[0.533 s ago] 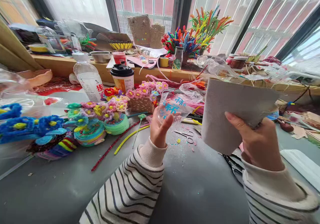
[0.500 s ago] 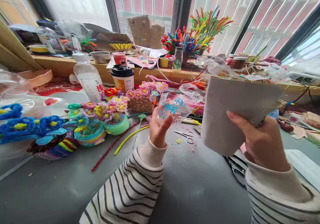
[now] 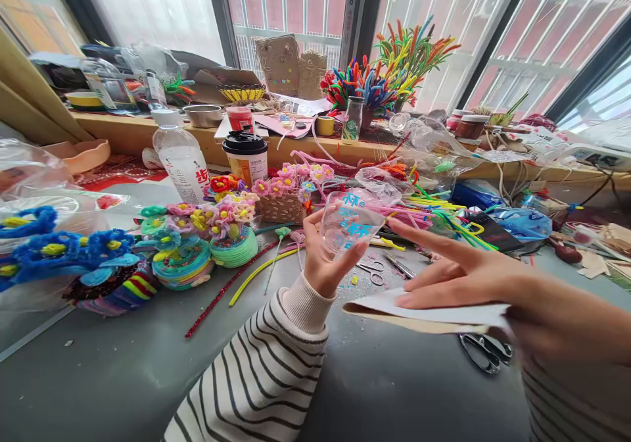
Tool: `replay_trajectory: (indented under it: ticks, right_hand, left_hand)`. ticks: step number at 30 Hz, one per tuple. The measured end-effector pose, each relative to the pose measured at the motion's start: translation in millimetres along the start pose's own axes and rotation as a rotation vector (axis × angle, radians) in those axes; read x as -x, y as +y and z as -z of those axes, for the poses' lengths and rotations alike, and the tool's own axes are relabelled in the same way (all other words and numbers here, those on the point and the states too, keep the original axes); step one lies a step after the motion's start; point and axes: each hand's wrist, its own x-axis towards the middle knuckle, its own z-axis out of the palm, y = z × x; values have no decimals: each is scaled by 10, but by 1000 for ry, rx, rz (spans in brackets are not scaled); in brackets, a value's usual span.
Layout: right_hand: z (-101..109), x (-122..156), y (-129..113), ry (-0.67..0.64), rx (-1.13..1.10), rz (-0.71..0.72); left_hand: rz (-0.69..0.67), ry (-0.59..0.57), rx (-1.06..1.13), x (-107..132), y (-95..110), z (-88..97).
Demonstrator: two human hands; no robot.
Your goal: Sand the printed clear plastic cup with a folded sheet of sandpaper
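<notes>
My left hand is wrapped round a clear plastic cup with blue lettering, lying tilted in the palm. A folded sheet, white on its upper face with a tan layer below, is in my right hand; I cannot tell whether it is paper or cloth. The right index finger stretches out to the cup's rim, and the other fingers lie on the sheet. Small scissors and tweezers rest on the table behind the hands. Black-handled scissors lie partly under the sheet.
Pipe-cleaner flowers in wrapped pots stand on the left of the grey table. A water bottle and a lidded coffee cup are behind them. Pipe cleaners are heaped at the back. A crowded sill runs below the windows.
My right hand has lowered and turned the sheet from upright to nearly flat, and its index finger now reaches to the cup. The cup has tilted in my left hand.
</notes>
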Motion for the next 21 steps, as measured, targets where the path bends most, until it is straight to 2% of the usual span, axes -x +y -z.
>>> replay_trajectory:
  ticks: [2,5,13,16,18,21]
  right_hand:
    - [-37,-107,-64,-21,22,11]
    - [-107,-181,-94,44,29,-24]
    - [-99,-99,11,21,32,8]
    - [-57,-64,34,49,48,32]
    - [-22,-27,38,119,36,-30]
    - [18,33,44,251,-86,-315]
  left_hand:
    - [-31,-23,-10,0,-35,6]
    - [-57,-39,-2,-10,-81,22]
    - [-40,0,21,1,-28,-11]
    - [10,21,47,8,-28,-13]
    - [53,69,59,-3,-36,-2]
    - [129,142,124,-37,-29,18]
